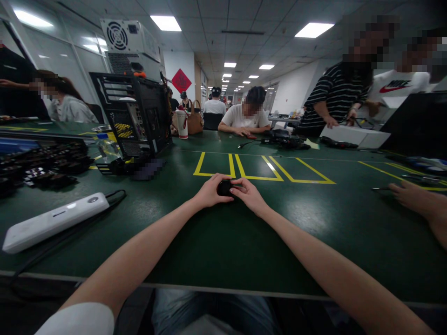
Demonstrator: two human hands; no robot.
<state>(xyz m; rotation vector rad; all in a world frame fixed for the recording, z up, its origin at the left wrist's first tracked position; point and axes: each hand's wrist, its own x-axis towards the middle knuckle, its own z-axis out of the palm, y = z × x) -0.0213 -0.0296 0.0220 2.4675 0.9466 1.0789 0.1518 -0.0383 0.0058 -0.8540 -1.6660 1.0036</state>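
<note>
Handling looks mid-way: L hand (208,192) curled part-open round small blk round obj (224,188), R hand (252,196) fingertips pinched close on its R edge, obj on/just over grn table (209,251) (can't tell which), not yet released, rest unclear

On the green counter (195,260), a long white device (57,222) with a dark cord (117,200) lies at left. Beyond it stands an open black computer case (141,111), a silver power supply (139,44) stacked above. Farther back are a white cup (182,123) and brown handbag (196,123). Yellow tape (263,178) marks the surface; opposite, a person in white (244,115) leans forward.
</note>
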